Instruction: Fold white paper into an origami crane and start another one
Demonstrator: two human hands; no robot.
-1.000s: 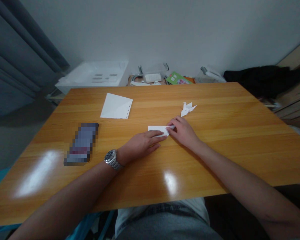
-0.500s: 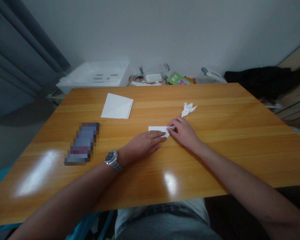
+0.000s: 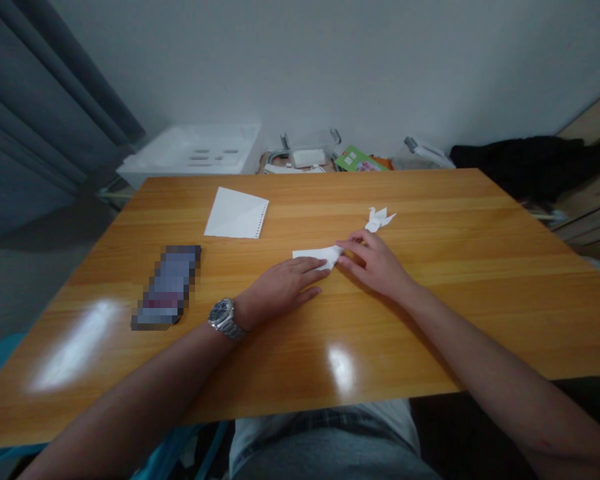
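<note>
A small folded piece of white paper (image 3: 320, 253) lies on the wooden table in front of me. My left hand (image 3: 286, 285), with a metal watch on its wrist, rests flat over the paper's near edge and covers part of it. At the right end of the paper is my right hand (image 3: 377, 263), its thumb and fingers apart, the index fingertip by the paper's tip. Just beyond the right hand stands a white origami crane (image 3: 379, 219).
A sheet of white paper (image 3: 237, 213) with a perforated edge lies at the back left. A pixelated phone (image 3: 169, 287) is left of my left hand. Behind the table (image 3: 430, 200) are a white foam box (image 3: 200, 143) and a green booklet (image 3: 357, 160).
My right thumb and fingers have spread from their pinch on the paper's right end. The folded paper has shifted slightly left and turned a little. My left hand stays on it.
</note>
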